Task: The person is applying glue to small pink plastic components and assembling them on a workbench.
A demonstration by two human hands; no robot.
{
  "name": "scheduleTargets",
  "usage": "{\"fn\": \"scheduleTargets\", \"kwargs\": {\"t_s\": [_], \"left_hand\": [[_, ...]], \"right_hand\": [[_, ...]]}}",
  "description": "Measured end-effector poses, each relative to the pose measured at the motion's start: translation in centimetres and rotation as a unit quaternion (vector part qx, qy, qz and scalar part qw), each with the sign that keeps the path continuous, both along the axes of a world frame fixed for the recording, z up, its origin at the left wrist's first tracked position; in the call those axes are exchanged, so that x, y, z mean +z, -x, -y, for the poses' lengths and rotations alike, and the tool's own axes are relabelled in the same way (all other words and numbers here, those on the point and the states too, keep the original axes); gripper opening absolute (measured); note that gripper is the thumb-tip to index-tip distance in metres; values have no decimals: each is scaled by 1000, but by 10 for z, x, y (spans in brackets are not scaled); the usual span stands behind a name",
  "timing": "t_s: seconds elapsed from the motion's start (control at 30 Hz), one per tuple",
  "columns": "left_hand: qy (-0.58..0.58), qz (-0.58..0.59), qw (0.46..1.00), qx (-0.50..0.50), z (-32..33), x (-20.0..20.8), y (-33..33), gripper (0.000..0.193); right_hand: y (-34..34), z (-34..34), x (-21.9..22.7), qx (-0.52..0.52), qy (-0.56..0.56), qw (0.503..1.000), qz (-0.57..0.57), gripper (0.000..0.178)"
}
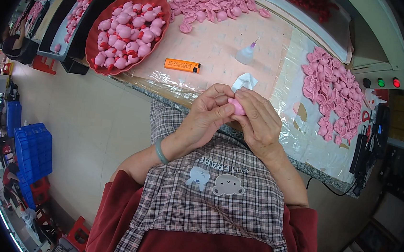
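Note:
Close to the table's front edge, my left hand [208, 108] and my right hand [260, 124] meet over a small, glossy pink toy piece [237, 107]. Both are closed on it, thumbs and fingertips pinching it from either side, so much of its shape is hidden. Just beyond my fingers lies a folded white cloth or paper [245, 81]. A translucent squeeze bottle with a needle tip [244, 56] stands behind that. To the left, an orange lighter [182, 65] rests on the table.
A red scalloped bowl [93, 44] at the left holds many pink toy figures with red parts. Loose pink pieces lie heaped at the back [208, 4] and right [332, 92]. Beside the right heap are a machine with green and red lights [388, 83], red-handled scissors [365, 116] and black cables.

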State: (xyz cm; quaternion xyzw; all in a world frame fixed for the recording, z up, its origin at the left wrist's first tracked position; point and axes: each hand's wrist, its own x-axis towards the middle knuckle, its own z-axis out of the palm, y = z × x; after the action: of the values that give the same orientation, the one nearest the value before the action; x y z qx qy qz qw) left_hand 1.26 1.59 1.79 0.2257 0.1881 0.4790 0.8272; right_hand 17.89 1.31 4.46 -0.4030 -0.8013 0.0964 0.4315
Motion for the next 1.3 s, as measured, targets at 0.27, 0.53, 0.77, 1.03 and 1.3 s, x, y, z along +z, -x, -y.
{"fn": "scheduleTargets", "kwargs": {"t_s": [0.27, 0.53, 0.77, 1.03, 1.3], "left_hand": [[1, -12, 1000, 11, 1, -2, -2, 25], [6, -20, 1000, 10, 1, -3, -2, 24], [14, -25, 999, 19, 1, -5, -2, 21], [11, -71, 997, 19, 0, 0, -3, 24], [-4, -141, 990, 20, -3, 14, 2, 35]], "right_hand": [[-1, 1, -4, -2, -2, 1000, 8, 40], [-1, 1, -5, 1, 3, 1000, 4, 38], [0, 0, -5, -2, 11, 1000, 6, 37], [-5, -7, -1, 5, 57, 998, 23, 38], [-10, -3, 17, -12, 165, 986, 4, 37]]}}
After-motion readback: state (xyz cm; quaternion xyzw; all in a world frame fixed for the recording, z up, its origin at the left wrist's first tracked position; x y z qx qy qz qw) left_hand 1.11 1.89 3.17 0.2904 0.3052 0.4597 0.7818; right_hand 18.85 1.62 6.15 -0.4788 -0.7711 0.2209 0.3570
